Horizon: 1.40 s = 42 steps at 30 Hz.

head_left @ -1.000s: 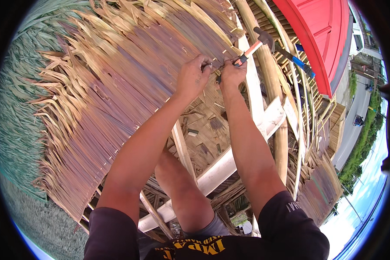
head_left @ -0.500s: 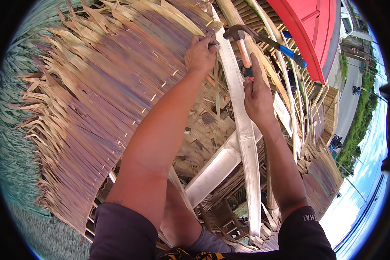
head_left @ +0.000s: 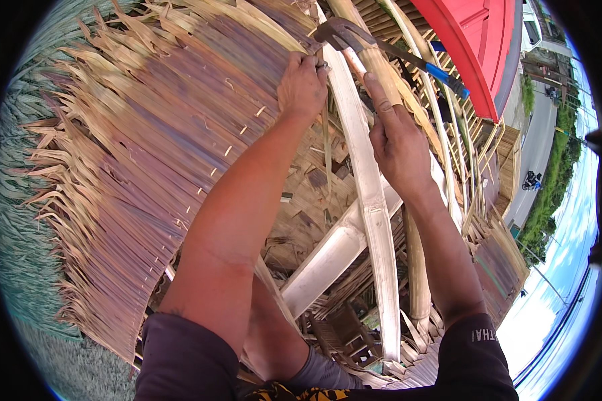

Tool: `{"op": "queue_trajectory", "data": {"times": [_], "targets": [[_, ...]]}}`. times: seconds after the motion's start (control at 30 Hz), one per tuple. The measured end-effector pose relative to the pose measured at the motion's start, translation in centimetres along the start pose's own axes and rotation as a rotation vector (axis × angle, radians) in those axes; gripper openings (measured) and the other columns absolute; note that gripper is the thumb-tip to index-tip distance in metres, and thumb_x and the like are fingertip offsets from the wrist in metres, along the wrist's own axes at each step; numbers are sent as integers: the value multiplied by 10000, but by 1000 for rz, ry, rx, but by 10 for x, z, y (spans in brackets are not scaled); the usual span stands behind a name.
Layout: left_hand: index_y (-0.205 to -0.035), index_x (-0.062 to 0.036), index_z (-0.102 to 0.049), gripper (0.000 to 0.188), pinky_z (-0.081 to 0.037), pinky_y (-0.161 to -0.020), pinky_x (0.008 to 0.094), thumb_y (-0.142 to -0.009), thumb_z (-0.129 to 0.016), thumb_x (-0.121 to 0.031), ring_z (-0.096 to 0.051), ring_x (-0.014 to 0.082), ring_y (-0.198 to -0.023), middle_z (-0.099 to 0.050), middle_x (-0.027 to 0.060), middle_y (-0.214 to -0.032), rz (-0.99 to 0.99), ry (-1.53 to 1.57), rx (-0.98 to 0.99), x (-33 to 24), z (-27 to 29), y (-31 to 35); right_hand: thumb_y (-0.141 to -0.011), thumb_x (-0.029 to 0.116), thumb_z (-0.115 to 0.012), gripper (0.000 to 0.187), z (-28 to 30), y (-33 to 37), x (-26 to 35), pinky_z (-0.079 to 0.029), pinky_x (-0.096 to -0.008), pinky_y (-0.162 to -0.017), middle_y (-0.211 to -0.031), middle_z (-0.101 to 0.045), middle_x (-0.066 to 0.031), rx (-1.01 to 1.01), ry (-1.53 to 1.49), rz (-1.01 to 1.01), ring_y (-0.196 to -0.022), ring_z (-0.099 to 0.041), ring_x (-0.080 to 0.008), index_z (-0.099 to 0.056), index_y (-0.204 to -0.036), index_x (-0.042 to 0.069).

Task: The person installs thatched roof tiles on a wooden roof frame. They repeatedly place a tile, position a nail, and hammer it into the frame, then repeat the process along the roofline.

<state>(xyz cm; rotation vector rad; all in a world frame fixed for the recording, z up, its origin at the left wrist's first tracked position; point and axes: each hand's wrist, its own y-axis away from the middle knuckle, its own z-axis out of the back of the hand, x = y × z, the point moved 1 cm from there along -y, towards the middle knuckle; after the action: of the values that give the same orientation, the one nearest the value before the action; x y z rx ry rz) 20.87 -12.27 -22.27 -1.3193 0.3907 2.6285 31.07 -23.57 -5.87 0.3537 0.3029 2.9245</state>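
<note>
My right hand [head_left: 401, 144] is closed round the handle of a claw hammer [head_left: 341, 35], with the index finger laid along the handle. The hammer's dark metal head is at the upper end of a pale split bamboo strip [head_left: 361, 154], just above and right of my left hand [head_left: 303, 85]. That hand's fingers are pinched together at the strip's left side, by the edge of the palm-leaf thatch [head_left: 174, 113]. What they grip is too small to make out. A dark tool with a blue handle [head_left: 448, 79] lies across bamboo poles beyond my right hand.
A wide pale bamboo piece [head_left: 328, 267] crosses under the strip. Lower down shows a woven floor [head_left: 314, 207] with scraps on it. At upper right stands a red panel [head_left: 478, 47], with a road [head_left: 538, 147] beyond. Green netting [head_left: 27, 234] borders the thatch at left.
My right hand and the hammer's head have moved up and left, closer to my left hand. The left hand stays pinched at the strip's edge; the whole view has shifted slightly.
</note>
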Motion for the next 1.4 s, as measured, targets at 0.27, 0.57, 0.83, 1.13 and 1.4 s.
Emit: {"op": "queue_trajectory", "data": {"times": [0.27,0.57,0.83,1.13,1.4], "targets": [[-1127,-62,-697,307,-514,-873,490,-927,-672,-293,-643,370,-1033,-584,122,-1198,-18,35,52,-2,8,-2,-962,109,-542,715,1,-11,3,-562,-538,-663,-848,-614,-200,41,25,-30,-688,-661,-419,-295,-1583,365],[-1420,-91,-473,502,-502,-941,499,-933,-584,-145,-614,420,-1089,-544,204,-1243,-42,41,86,3,14,0,-959,96,-547,699,27,-13,34,-558,-525,-642,-841,-608,-182,-57,26,-4,-669,-658,-394,-336,-1573,353],[-1594,-18,-168,832,-447,-1084,480,-900,-612,-132,-507,472,-1296,-338,283,-1561,-130,94,193,6,26,23,-950,34,-545,693,39,-18,43,-551,-499,-678,-1063,-672,-188,-343,-86,254,-797,-682,-376,-365,-1572,280],[-1518,-40,-347,693,-480,-1042,491,-880,-603,-125,-552,471,-1247,-499,307,-1427,238,-180,265,119,230,301,-965,146,-505,584,55,73,52,-544,-566,-764,-976,-683,-306,160,-133,-378,-840,-684,-463,-360,-1529,169],[-1226,2,-665,391,-537,-938,409,-898,-630,-208,-686,380,-1082,-699,236,-1160,586,-102,-61,81,444,589,-953,168,-600,459,55,258,269,-507,-465,-801,-979,-662,-258,445,-619,90,-895,-662,-425,-501,-1389,69]]}}
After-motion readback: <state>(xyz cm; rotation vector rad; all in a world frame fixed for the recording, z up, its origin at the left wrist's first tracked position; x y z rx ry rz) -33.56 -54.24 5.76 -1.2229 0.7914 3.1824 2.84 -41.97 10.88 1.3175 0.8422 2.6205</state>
